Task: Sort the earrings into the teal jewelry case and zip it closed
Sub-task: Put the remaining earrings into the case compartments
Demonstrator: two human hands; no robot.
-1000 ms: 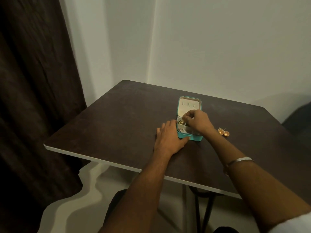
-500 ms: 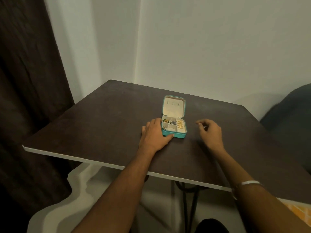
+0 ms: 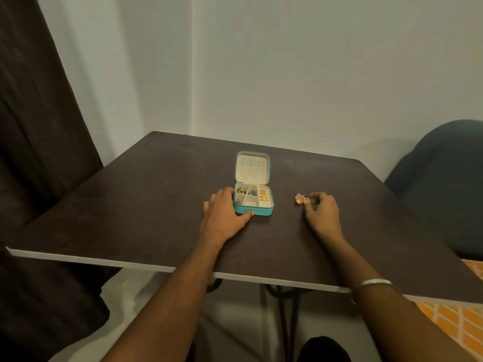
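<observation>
The teal jewelry case [image 3: 265, 211] lies open mid-table, its cream lid [image 3: 252, 167] tilted back. Its compartments hold a green-and-gold earring [image 3: 241, 190], a grey one [image 3: 252, 192] and gold ones [image 3: 262, 194]. My left hand [image 3: 224, 212] lies flat against the case's left front corner, thumb along the front wall. Two orange earrings [image 3: 302, 199] lie on the table right of the case. My right hand [image 3: 322, 211] rests just right of them, fingers loosely curled, tips touching the nearer one.
The dark brown table [image 3: 146, 205] has a white front edge and stands in a wall corner. A dark curtain [image 3: 39, 126] hangs at the left. A dark chair back [image 3: 444, 178] is at the right. Orange patterned fabric [image 3: 452, 317] shows at the lower right.
My right hand left the case and moved right to the orange earrings, which now show beside its fingertips. My left hand stayed on the case. The camera turned a little.
</observation>
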